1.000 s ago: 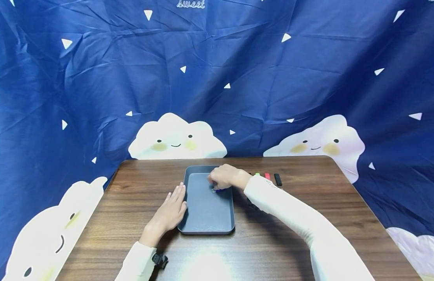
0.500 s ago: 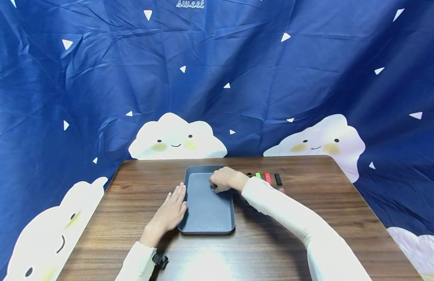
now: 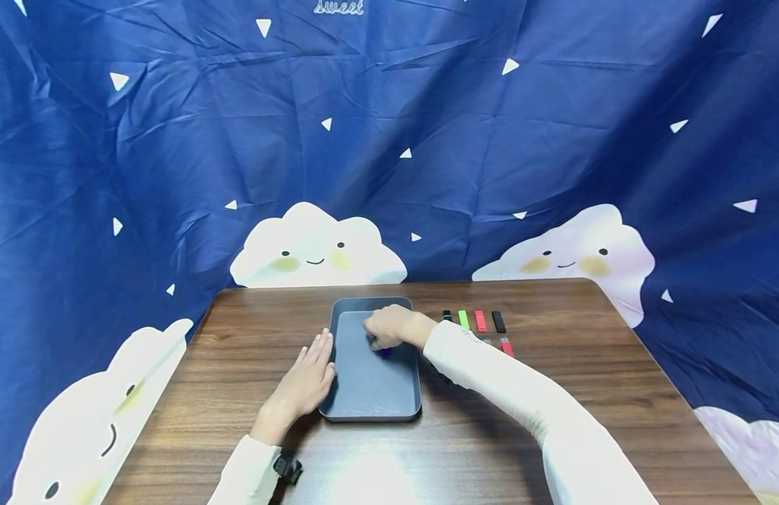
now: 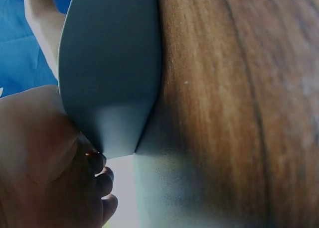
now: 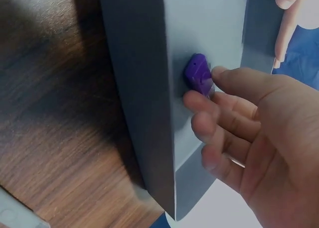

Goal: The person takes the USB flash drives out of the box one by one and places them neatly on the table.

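**Purple piece going into the grey tray**

While the left hand (image 3: 303,384) lies flat with straight fingers against the tray's 9 o'clock rim, the right hand (image 3: 389,327) sits over the grey tray (image 3: 371,393), fingers curled, pinching a small purple piece (image 5: 198,74) at its fingertips. In the right wrist view the purple piece touches the tray floor, thumb and forefinger on it. It lies in the tray's far half, toward 12 o'clock.

On the worktop (image 3: 553,379), at 3 o'clock of the tray, a row of similar small pieces lies apart from it: a black piece (image 3: 447,315), a green piece (image 3: 463,319), a red piece (image 3: 480,320), another black piece (image 3: 499,321), and one more red piece (image 3: 506,346) nearer the sleeve.

Progress, judged: the purple piece looks like the first one in the tray; nothing else shows inside. Five pieces are outside, so most of the sorting appears left. The grip on the purple piece is not yet released.
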A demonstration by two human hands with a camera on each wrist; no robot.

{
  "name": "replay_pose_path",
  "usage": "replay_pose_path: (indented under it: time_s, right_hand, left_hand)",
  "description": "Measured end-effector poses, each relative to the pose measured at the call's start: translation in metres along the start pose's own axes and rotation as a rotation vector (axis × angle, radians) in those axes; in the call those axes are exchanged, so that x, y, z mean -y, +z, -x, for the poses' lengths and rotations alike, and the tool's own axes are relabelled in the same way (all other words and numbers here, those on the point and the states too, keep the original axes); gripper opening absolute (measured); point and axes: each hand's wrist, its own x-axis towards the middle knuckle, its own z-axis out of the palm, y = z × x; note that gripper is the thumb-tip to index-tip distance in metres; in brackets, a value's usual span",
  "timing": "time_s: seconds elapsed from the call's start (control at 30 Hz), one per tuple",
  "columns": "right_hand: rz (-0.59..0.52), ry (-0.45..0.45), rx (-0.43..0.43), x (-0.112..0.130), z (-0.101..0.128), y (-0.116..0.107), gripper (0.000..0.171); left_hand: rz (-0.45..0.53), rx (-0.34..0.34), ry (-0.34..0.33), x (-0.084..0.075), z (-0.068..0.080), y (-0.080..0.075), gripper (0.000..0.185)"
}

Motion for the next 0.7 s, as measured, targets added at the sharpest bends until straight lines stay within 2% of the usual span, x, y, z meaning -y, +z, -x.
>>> replay_pose_path:
  time_s: [0.37,0.5,0.7]
  right_hand:
    - [-0.092,0.014,-0.002,-0.005,0.004,-0.008,0.021]
    - [-0.096,-0.012,-0.002,-0.007,0.007,-0.011,0.024]
    - [-0.055,-0.053,0.003,-0.006,0.012,-0.009,0.035]
  left_hand:
    - [-0.017,0.016,-0.004,0.004,-0.003,0.0,0.061]
    - [0.021,0.007,0.001,0.002,-0.003,-0.003,0.062]
    - [-0.004,-0.013,0.008,0.006,-0.004,0.004,0.061]
